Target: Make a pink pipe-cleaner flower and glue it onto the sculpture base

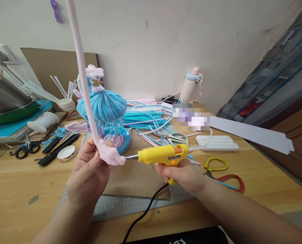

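In the head view, my left hand pinches a pale pink fuzzy pipe cleaner near its lower end. That end is worked into a bunched, fluffy pink piece, while the long strip rises past the top of the picture. My right hand is wrapped round the handle of a yellow hot glue gun with a lit orange light. Its metal nozzle meets or nearly meets the tip of the pink piece. Behind my left hand stands a blue and pink pipe-cleaner ornament, partly hidden by the strip.
Black-handled scissors, a black cutter and a tape roll lie left. Rightward are red-and-yellow-handled scissors, a white power bank and a tilted bottle. Blue pipe cleaners lie behind; a black cord trails toward me.
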`<state>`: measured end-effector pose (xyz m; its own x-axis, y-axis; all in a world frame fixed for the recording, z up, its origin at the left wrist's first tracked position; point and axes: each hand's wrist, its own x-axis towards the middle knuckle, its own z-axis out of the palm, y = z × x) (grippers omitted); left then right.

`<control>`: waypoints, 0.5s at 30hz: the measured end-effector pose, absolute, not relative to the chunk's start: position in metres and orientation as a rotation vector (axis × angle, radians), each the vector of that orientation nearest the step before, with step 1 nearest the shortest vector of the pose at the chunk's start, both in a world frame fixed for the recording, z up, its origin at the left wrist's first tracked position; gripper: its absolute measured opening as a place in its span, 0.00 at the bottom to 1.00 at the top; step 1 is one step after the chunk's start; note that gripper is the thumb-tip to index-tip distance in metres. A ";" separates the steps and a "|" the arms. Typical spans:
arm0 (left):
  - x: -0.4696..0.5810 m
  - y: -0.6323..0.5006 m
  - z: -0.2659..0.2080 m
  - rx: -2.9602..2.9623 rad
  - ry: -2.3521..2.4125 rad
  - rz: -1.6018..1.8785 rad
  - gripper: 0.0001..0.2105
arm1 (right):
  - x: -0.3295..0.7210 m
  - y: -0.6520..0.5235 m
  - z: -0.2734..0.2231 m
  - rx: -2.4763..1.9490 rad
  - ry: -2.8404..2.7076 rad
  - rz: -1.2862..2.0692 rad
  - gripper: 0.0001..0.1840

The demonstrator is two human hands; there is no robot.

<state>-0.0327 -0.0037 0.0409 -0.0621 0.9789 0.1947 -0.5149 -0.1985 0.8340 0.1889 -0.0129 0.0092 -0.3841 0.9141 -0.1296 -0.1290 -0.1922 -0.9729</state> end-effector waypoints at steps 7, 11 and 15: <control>-0.033 -0.004 0.040 0.892 0.660 1.541 0.15 | 0.189 -0.012 0.008 -0.923 -1.305 1.712 0.19; -0.036 -0.003 0.040 0.892 0.635 1.572 0.15 | 0.197 -0.001 0.014 -1.021 -1.452 1.699 0.18; -0.038 -0.002 0.037 0.924 0.648 1.599 0.12 | 0.211 0.019 0.015 -1.302 -1.723 1.704 0.17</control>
<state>-0.0384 -0.0021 0.0375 -0.0699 0.9720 0.2244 -0.5416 -0.2259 0.8097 0.2111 0.0185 0.0145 -0.4939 0.8061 -0.3258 0.3348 -0.1695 -0.9269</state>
